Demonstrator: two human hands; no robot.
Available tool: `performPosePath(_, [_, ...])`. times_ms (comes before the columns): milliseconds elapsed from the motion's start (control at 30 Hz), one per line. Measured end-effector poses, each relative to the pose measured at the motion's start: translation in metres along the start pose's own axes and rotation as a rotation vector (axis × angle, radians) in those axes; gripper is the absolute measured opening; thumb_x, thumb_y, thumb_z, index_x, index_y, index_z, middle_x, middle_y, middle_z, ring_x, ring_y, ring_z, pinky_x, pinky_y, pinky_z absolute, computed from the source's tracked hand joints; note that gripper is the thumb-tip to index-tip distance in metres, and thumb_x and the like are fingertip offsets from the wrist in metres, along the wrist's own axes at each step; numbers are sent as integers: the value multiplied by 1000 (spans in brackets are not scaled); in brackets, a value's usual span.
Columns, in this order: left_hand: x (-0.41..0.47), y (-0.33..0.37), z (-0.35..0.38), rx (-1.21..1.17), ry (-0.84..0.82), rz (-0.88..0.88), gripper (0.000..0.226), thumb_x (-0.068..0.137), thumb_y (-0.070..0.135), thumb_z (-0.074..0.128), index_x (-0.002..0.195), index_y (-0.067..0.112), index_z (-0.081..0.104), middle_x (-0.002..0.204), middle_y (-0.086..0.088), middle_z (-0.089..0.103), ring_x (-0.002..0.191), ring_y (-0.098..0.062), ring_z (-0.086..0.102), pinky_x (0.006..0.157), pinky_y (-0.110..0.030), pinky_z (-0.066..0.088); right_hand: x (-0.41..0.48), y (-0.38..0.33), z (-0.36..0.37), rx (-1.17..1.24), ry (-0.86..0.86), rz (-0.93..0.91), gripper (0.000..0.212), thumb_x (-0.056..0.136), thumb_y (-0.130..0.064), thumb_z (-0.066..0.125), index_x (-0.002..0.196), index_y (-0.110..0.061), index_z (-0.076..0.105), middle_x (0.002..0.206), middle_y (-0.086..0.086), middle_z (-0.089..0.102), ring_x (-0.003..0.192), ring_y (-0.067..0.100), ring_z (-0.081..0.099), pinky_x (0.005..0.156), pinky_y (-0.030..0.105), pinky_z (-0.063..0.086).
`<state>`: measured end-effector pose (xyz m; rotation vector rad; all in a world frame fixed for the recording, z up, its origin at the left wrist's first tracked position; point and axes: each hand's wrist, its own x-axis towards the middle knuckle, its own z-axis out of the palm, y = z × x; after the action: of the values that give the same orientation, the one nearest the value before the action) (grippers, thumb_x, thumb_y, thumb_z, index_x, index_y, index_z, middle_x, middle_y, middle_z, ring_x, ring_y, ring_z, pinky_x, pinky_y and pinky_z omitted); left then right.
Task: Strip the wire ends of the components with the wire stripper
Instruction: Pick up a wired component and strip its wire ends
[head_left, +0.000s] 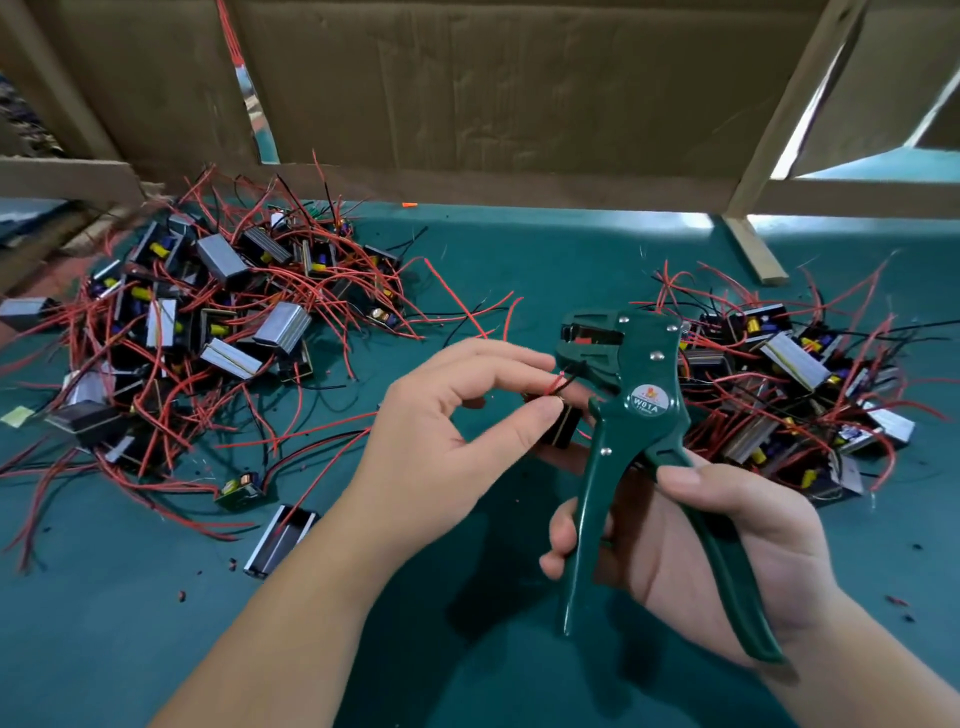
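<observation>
At middle of green table (467, 649), wire stripper (644, 415) gripped by right hand (727, 551), fingers wrapped round handles. Red and black wire ends (558, 383) pinched by left hand (457, 431), fed into stripper mouth at 12 o'clock. Small component (563, 426) tucked under left fingers. Risk: wires pushed too deep or crooked, copper nicked; squeezed too soon, wires slipped out.

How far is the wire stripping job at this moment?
Mid-job, as far as the view shows. In hand: the right hand holds the green wire stripper while the left hand feeds one component's red and black wires toward its head. Components lie in a left pile and a right pile; which one is finished cannot be told.
</observation>
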<state>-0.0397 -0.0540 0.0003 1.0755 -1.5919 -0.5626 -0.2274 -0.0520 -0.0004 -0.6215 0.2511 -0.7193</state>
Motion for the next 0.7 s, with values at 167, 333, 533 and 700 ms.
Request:
performPosePath(167, [-1,6,5,-234,25,-117,10,91,20,61,84,21,68,92,6,74,86,-8,70,79,-20,51,1,1,4,20,-54,62,51,82,-12,61,132,-2,49,123,26,57,89,38,61,86,54,46])
performPosePath(333, [8,5,-4,-584,172,-336,22,89,12,51,71,16,63,63,-3,64,84,-24,70,80,-24,54,1,-1,-1,-38,8,25,75,71,-12,73,140,-12,43,120,31,59,81,39,63,80,53,50])
performPosePath(533, [10,10,-13,-497,170,-374,26,91,9,53,74,16,72,65,1,68,62,-16,68,59,-19,53,-1,-1,-2,-46,-30,67,70,75,-10,70,139,-6,42,121,31,57,83,39,62,80,54,49])
performPosePath(700, [8,13,-9,-400,98,-395,31,94,1,51,79,19,71,70,8,68,63,-4,58,60,-12,48,-1,1,-2,-32,-30,106,64,72,-9,72,127,11,46,114,29,61,80,39,63,75,50,51])
